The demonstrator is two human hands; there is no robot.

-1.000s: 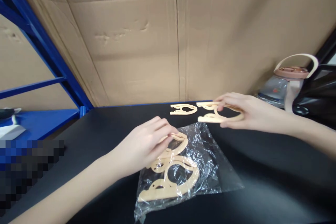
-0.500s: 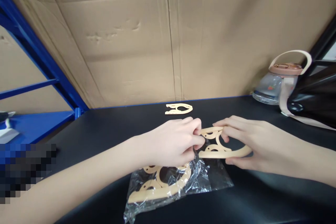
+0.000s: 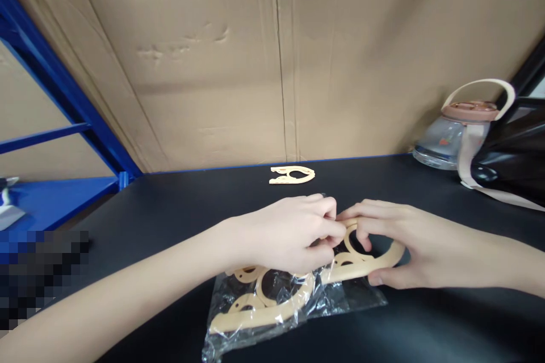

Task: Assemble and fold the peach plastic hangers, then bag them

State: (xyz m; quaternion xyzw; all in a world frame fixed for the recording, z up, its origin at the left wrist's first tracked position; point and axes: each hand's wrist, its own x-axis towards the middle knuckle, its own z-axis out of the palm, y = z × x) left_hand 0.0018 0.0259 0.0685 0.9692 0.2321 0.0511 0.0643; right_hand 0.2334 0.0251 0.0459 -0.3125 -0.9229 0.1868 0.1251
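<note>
My right hand grips a beige folding hanger, folded up, with the fingers on its far arm and the thumb at its near arm. The hanger's left end lies at the mouth of a clear plastic bag. Closed fingers of my left hand pinch the bag there; the exact pinch point is hidden. Inside the bag a second folded hanger lies flat, partly covered by my left hand. Farther back, a third folded hanger rests on the black table.
A clear bottle with a pinkish lid and a strap stands at the back right, beside a black glossy object. A cardboard wall rises behind the table. Blue metal framing runs along the left.
The hanger in my right hand has moved left and slightly towards me, its left end now closer to the bag and under my left hand. My left hand has shifted slightly right.
</note>
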